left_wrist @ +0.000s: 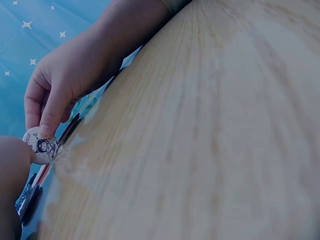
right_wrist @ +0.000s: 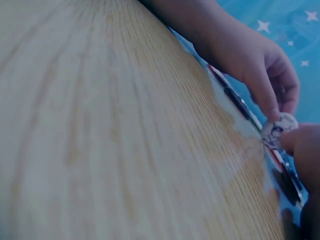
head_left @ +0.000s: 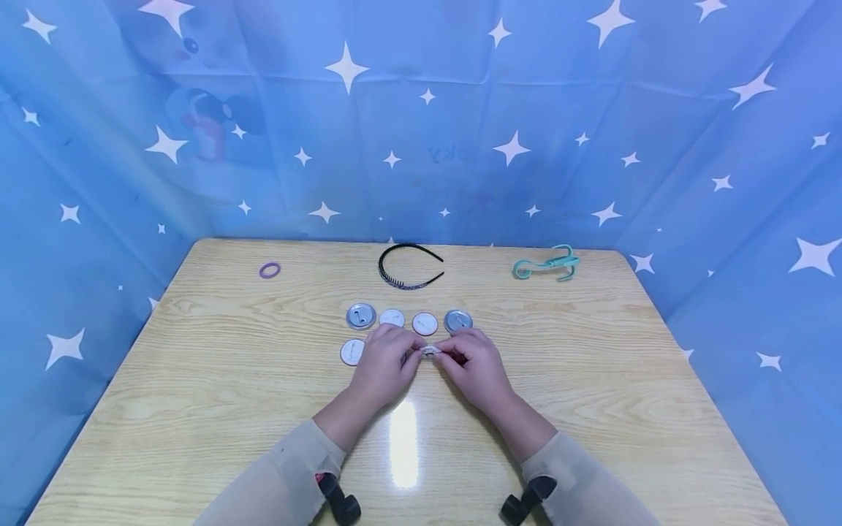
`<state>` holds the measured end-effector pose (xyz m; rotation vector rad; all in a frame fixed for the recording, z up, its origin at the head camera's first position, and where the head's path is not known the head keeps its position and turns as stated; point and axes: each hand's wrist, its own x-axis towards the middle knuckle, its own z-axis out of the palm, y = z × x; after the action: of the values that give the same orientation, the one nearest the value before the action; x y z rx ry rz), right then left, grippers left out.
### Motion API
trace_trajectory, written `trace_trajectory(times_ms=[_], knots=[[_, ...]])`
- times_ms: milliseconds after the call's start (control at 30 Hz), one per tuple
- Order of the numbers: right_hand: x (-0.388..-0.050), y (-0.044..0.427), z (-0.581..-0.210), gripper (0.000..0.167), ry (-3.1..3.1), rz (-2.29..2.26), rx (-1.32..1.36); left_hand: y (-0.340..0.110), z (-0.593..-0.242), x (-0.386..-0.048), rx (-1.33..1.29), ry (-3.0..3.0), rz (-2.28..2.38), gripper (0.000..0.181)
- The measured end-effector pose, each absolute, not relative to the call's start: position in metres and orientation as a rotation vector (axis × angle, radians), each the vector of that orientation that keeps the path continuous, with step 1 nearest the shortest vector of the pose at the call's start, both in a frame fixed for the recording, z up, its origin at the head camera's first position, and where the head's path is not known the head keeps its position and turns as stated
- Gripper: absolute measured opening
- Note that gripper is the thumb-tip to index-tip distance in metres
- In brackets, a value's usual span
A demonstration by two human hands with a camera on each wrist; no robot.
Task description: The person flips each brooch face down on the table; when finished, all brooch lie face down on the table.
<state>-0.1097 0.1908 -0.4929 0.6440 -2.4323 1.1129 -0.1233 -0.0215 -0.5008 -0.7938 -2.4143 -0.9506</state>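
Note:
A small round pin badge (head_left: 430, 351) is pinched between my two hands just above the table, left hand (head_left: 388, 361) on one edge, right hand (head_left: 475, 365) on the other. Its printed face, a dark-and-white cartoon figure, shows on the badge (left_wrist: 44, 146) in the left wrist view. Beyond the hands lie more badges, pin side up: a silver one (head_left: 360, 315), a white one (head_left: 392, 317), another white one (head_left: 425, 324) and a second silver one (head_left: 458, 320). One more white badge (head_left: 351, 352) lies beside my left hand, partly covered by it.
Toward the table's back edge lie a purple hair tie (head_left: 270, 270) at left, a black toothed headband (head_left: 388, 276) in the middle and a teal claw-like clip (head_left: 547, 264) at right. A blue star-patterned curtain (head_left: 421, 146) hangs behind the wooden table (head_left: 592, 380).

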Motion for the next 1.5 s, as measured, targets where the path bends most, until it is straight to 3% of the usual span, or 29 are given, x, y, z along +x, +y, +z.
trace_trajectory(times_ms=[500, 1500], knots=[[-0.1109, 0.1913, -0.4936, 0.018, -2.412, 1.098, 0.691, -0.0212, -0.4991, -0.1206, -0.830, -2.435, -0.965, 0.005], [-0.1104, 0.1927, -0.4954, 0.025, -2.548, 1.042, 0.743, -0.0208, -0.4997, -0.1210, -0.888, -2.540, -0.913, 0.017]])
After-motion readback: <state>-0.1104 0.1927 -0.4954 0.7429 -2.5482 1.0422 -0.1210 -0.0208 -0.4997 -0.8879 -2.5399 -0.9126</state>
